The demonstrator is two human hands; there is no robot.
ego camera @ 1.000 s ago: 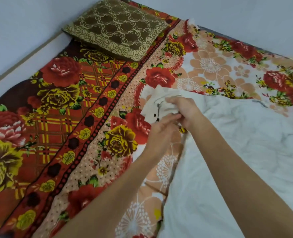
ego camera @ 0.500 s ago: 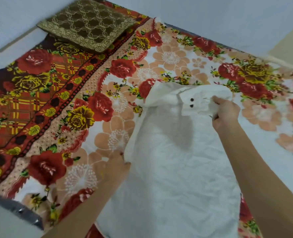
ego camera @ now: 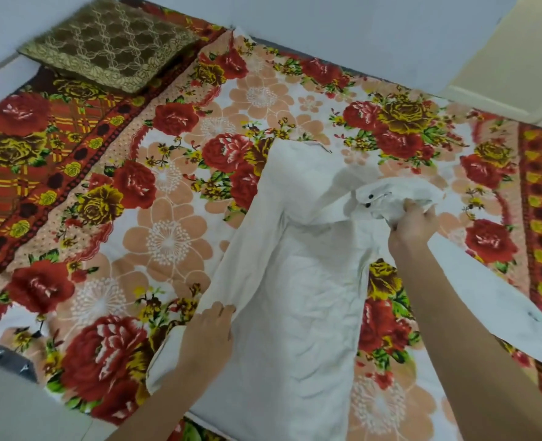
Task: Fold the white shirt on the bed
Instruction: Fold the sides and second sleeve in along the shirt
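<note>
We find the right hand clenched on the white shirt's cuff; the left hand pinches its edge.

Both forearms are bare, with no sleeves, and the left hand and right hand are ungloved.

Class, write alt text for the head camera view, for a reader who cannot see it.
A person's right hand grips the bunched, buttoned end of a white shirt while the left hand holds its left edge on a floral bedspread. A brown patterned pillow lies at the far left corner.
</note>
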